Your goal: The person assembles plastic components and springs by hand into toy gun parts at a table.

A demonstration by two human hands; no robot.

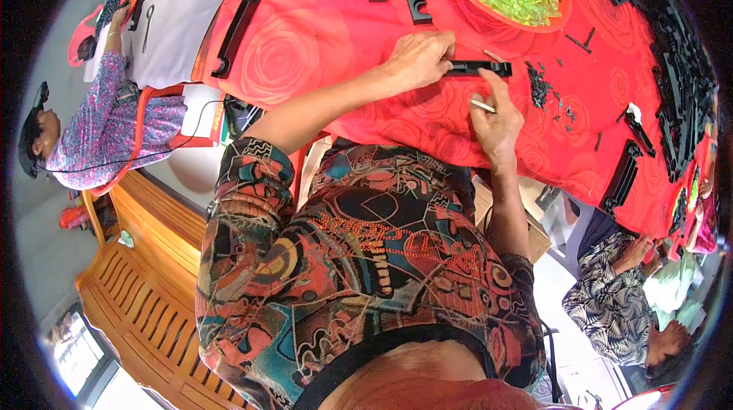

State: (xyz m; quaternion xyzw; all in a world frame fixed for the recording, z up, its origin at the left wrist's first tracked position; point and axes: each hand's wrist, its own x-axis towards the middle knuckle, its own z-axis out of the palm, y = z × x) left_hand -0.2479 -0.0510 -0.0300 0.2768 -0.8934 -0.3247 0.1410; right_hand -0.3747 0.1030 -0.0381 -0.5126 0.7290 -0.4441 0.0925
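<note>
My left hand (421, 60) is closed on one end of a short black plastic bar (481, 68) with a notched end, held just above the red rose-patterned cloth. My right hand (498, 121) is bent around a thin pale stick-like tool (482, 106), and its index finger reaches up to the bar's near edge. Whether that fingertip touches the bar I cannot tell. Beside the bar, to the right, lies a scatter of small black plastic scraps (539, 89). Another thin pale stick (492, 55) shows just beyond the bar.
An orange-rimmed bowl (561, 17) of green translucent pieces stands at the far right. Several black bars (238, 28) lie along the far and left cloth. A large heap of black parts (676, 104) fills the right side. People sit at left and lower right; a wooden bench (145, 303) stands behind.
</note>
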